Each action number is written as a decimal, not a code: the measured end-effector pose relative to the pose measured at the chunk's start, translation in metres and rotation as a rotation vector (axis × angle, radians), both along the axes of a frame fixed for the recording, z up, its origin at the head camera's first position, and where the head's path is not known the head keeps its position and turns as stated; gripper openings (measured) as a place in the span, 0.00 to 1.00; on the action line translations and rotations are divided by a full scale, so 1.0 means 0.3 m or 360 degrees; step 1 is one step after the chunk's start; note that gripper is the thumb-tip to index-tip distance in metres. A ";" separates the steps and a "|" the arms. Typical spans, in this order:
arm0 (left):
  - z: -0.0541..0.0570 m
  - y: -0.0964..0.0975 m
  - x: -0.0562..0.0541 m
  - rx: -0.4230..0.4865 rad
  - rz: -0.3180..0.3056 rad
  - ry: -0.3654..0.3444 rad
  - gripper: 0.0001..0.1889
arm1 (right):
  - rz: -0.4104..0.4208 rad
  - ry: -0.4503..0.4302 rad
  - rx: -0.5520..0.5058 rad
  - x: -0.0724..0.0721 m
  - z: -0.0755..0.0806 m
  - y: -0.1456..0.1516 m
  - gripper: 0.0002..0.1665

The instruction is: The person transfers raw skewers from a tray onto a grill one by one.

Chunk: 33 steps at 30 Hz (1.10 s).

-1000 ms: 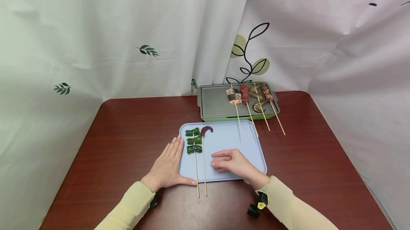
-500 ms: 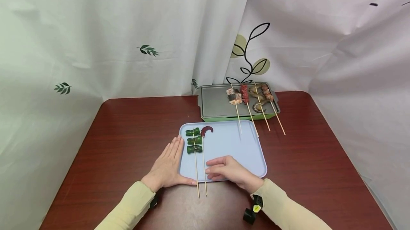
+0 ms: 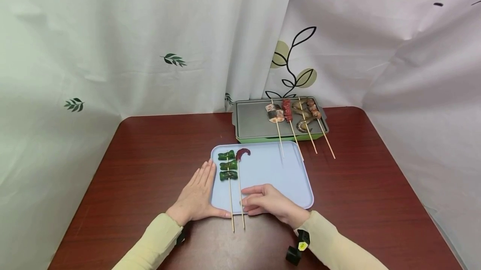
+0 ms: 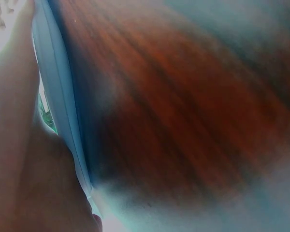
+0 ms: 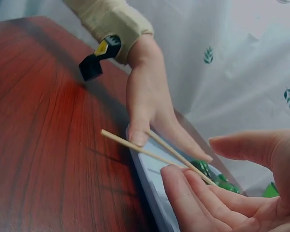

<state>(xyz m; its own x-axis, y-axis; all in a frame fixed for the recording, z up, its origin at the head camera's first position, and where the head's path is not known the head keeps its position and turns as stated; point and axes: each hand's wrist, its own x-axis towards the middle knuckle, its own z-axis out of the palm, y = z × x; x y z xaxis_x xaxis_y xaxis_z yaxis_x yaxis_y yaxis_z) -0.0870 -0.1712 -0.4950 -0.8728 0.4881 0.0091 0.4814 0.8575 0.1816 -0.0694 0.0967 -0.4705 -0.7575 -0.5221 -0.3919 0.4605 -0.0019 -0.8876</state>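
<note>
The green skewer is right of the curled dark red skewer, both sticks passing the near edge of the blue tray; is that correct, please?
Not quite: the head view shows the green skewer left of the curled dark red skewer; both sticks pass the blue tray's near edge.

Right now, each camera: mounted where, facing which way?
Head: worn on head, facing forward-down; left hand, right hand, light-blue rectangular tray show.
Left wrist: worn there, facing red-brown wooden table; left hand partly shows.
Right wrist: worn there, facing thin pale wooden sticks; both hands show.
Head and right wrist share hands, sticks, tray.
</note>
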 end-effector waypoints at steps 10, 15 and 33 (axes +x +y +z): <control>0.002 0.001 -0.006 -0.0053 0.0012 -0.0033 0.80 | -0.0066 -0.0079 -0.0100 0.020 0.004 0.021 0.35; 0.019 0.004 -0.006 -0.0063 0.0009 -0.0061 0.79 | -0.0079 -0.0040 -0.0074 0.027 -0.002 0.033 0.34; 0.020 0.008 -0.005 -0.0102 0.0020 -0.0080 0.80 | -0.0099 0.0063 -0.0010 0.039 -0.011 0.067 0.33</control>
<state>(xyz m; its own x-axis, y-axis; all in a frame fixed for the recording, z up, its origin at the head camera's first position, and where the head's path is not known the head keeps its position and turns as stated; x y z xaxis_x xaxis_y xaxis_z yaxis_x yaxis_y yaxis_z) -0.0885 -0.1687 -0.4891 -0.8775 0.4751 -0.0658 0.4620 0.8741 0.1499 -0.0576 0.1169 -0.4738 -0.8035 -0.4758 -0.3577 0.4237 -0.0350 -0.9051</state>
